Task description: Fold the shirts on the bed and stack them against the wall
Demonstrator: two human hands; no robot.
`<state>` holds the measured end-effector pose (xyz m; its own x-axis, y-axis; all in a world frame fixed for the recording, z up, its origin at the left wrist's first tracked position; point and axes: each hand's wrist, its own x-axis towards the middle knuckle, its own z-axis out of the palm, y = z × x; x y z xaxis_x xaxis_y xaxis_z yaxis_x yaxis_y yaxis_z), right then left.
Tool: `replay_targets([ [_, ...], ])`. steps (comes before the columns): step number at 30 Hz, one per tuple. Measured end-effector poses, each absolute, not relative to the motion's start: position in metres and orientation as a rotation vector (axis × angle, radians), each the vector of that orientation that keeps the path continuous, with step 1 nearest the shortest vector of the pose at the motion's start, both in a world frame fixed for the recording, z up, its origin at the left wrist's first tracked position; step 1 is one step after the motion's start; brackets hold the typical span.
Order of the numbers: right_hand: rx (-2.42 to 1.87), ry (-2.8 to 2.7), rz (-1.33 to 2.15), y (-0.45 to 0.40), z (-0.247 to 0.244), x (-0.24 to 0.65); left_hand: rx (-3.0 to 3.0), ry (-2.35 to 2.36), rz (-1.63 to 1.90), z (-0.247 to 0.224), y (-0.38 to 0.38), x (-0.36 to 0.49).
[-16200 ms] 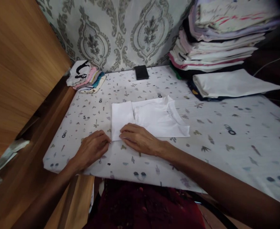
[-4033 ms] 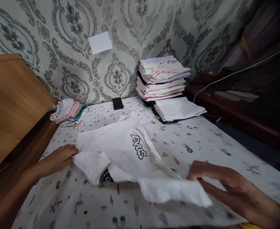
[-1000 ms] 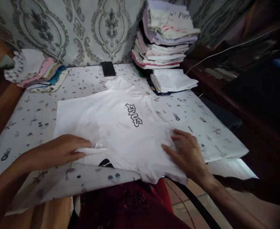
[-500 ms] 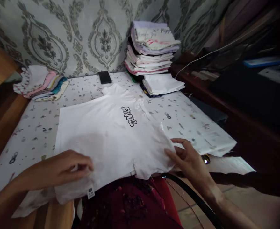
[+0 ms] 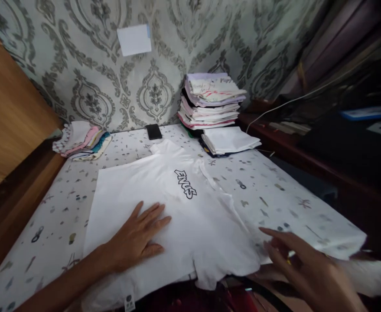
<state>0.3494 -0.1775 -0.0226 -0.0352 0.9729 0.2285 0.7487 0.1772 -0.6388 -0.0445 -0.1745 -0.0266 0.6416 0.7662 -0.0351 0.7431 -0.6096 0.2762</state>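
Observation:
A white T-shirt (image 5: 151, 186) with black outlined lettering lies spread over the patterned tabletop, its collar toward the right and its hem at the left. My left hand (image 5: 141, 236) rests palm down on the shirt's lower middle, fingers spread. Just right of the near sleeve, my right hand (image 5: 297, 260) hovers by the table's front edge, fingers apart and slightly blurred, with nothing seen between them. A small tag (image 5: 129, 302) shows at the shirt's near edge.
Behind the shirt stands a tall pile of folded clothes (image 5: 211, 102), with a lower white folded pile (image 5: 231, 141) in front. A black phone-like object (image 5: 154, 131) lies near the wall. More folded clothes (image 5: 83, 141) sit back left. A thin cable crosses at the right.
The view has tilted up, showing more wall. My left hand has moved onto the shirt and spread its fingers. My right hand has come away from the shirt's near right edge.

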Motion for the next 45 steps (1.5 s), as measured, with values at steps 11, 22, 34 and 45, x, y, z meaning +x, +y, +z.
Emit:
replay_targets([
  [11,-0.886,-2.644,0.38,0.01,-0.032,0.188,2.345,1.756,0.102,-0.029,-0.085,-0.096],
  [22,-1.446,-2.388,0.395,0.17,-0.02,0.162,2.238,2.232,0.385,-0.031,-0.045,-0.195],
  [34,-1.411,-2.079,0.757,0.202,0.005,0.14,2.308,2.142,0.387,0.004,-0.041,-0.191],
  [45,-0.878,-2.078,0.802,0.036,0.015,0.249,2.494,2.148,0.4,-0.007,-0.116,-0.186],
])
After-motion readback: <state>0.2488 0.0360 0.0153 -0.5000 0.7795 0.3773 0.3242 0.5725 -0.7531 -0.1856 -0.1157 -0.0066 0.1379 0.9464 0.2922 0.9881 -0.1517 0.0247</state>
